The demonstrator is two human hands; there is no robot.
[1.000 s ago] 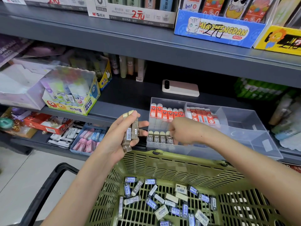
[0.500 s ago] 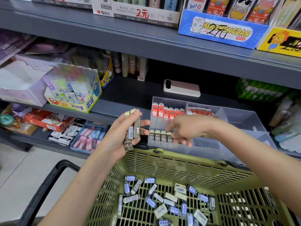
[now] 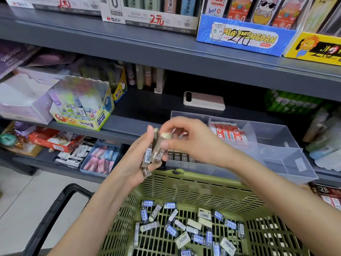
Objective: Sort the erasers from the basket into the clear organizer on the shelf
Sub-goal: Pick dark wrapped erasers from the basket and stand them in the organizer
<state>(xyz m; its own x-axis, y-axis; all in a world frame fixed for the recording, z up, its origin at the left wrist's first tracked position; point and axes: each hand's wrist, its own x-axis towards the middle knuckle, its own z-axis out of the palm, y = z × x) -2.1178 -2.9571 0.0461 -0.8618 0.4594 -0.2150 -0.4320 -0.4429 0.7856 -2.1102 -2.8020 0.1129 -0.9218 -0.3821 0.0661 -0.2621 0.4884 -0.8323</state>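
Back comes the right hand point(image 3: 191, 143) from the clear organizer point(image 3: 276, 145): a moment ago it was down at the front row, now it's up at the left hand point(image 3: 132, 163), meeting the bundle of brown-sleeved erasers point(image 3: 147, 157). Right fingers point(image 3: 171, 126) pinch the pale top end of the frontmost eraser point(image 3: 160, 150). The left hand's fingers are wrapped round the rest of the bundle, holding it upright just above the far rim of the green basket point(image 3: 193, 185).

Behind the hands, the organizer sits on the shelf point(image 3: 129, 124), with a row of brown erasers point(image 3: 180, 156) standing in its front-left compartment and red-sleeved ones point(image 3: 227, 133) further back. Plenty of loose erasers point(image 3: 184, 228) lie in the basket bottom, so the sorting looks well short of done.

The danger now: tug that one piece out and the left grip may loosen, letting its neighbours slide free into the basket or past its rim to the floor point(image 3: 27, 200). A clumsy placement could also topple the standing row.
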